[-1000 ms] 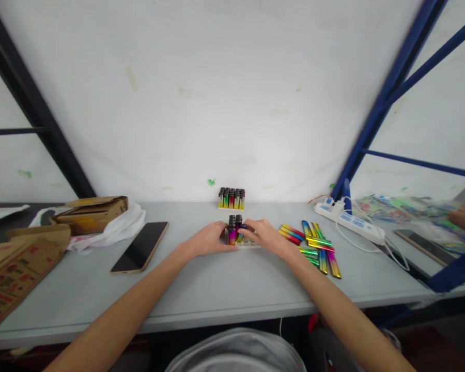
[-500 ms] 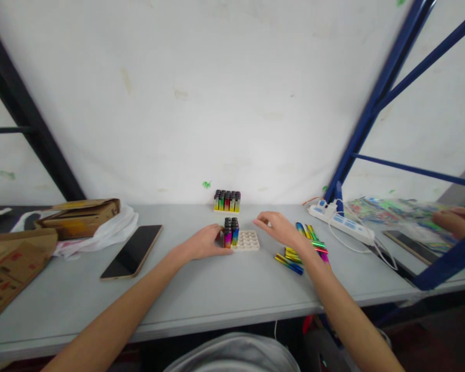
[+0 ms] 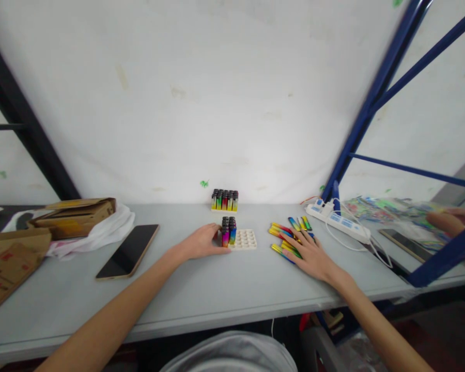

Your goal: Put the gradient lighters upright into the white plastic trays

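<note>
My left hand point(image 3: 204, 241) is curled round the left end of a white tray with round holes point(image 3: 246, 239), its fingers and thumb against the tray and lighters. Two columns of upright lighters point(image 3: 229, 232), pink-purple and blue with black tops, stand in the tray's left part; the holes to their right are bare. My right hand point(image 3: 310, 256) lies spread, palm down, over a loose pile of shiny coloured lighters or sleeves point(image 3: 279, 230), partly hiding them. Behind, a second rack point(image 3: 225, 209) is filled with upright lighters.
A phone point(image 3: 128, 251), cardboard boxes point(image 3: 75, 217) and a white plastic bag point(image 3: 114, 230) are on the left. A power strip point(image 3: 339, 222) with cables lies right, by a blue metal frame point(image 3: 358, 124). Beyond it, another person's hand point(image 3: 445, 222) shows near plastic packets.
My right hand has moved from beside the tray to the right and spread over the pile, whose pieces have shifted. My left hand has stayed at the tray.
</note>
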Tool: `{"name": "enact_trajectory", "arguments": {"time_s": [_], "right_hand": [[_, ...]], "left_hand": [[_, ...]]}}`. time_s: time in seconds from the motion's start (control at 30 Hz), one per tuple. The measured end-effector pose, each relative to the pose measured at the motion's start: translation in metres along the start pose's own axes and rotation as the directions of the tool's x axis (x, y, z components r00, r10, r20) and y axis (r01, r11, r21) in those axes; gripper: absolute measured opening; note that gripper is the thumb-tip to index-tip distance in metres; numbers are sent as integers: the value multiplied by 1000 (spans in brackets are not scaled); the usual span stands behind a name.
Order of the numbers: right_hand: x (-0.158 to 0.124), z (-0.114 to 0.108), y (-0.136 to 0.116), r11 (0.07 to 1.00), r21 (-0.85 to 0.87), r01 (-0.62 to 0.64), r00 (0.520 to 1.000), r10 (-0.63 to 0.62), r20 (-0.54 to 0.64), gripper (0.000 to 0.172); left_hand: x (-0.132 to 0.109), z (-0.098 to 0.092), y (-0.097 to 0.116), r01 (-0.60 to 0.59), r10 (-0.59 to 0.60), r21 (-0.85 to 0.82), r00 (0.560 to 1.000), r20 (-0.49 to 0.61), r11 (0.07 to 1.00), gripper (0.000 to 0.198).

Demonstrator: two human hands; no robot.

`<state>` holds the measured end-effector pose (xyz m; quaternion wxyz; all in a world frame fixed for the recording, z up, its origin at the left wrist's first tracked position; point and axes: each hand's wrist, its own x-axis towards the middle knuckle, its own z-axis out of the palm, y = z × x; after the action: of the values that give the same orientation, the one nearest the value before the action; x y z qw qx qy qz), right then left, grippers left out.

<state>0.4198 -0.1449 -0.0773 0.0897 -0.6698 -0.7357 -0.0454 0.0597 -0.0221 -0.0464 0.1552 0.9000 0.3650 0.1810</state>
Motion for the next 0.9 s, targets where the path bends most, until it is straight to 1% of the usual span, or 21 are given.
{"name": "enact_trajectory", "arguments": {"time_s": [0.13,0.23,0.33,0.4,0.47,0.53,0.57,0.67,0.73,0.8,0.87,0.9], "right_hand": [[23,1,-13,999,33,39,999,-40,21,60],[34,3,-24,995,75,59,996,-64,55,62],[45,-1,-30,989,124,83,993,-92,68,64],[58,-8,-30,980,161,115,991,-125,54,58],[78,-16,-27,977,174,120,993,-122,-1,52],[103,-21,-26,990,128,55,994,-43,-98,46],[115,-21,-26,993,110,33,995,-22,-95,43],[145,-16,-28,993,113,34,999,-37,20,35],[157,-11,-30,988,140,64,996,-72,51,25],[163,-10,-33,984,152,90,995,-97,34,16],[164,-13,-37,976,190,109,994,-106,-27,21],[162,-17,-40,958,261,121,992,-105,-73,24]], "left_hand": [[0,0,0,1,-1,19,1000,7,1000,54],[0,0,1,-3,3,31,1000,8,999,55],[0,0,1,-6,6,23,1000,-3,1000,55],[0,0,1,-3,3,17,1000,-1,1000,54],[0,0,1,7,-7,23,1000,4,1000,54],[0,0,1,13,-13,27,1000,5,1000,53],[0,-1,1,12,-12,24,1000,4,1000,53],[-1,-1,2,10,-10,12,1000,-1,1000,53],[-1,-1,3,9,-9,15,1000,-2,1000,52],[-1,-1,4,8,-8,28,1000,2,1000,53],[0,-1,4,3,-3,37,1000,11,999,55],[0,-1,4,0,-1,42,1000,15,999,57]]}}
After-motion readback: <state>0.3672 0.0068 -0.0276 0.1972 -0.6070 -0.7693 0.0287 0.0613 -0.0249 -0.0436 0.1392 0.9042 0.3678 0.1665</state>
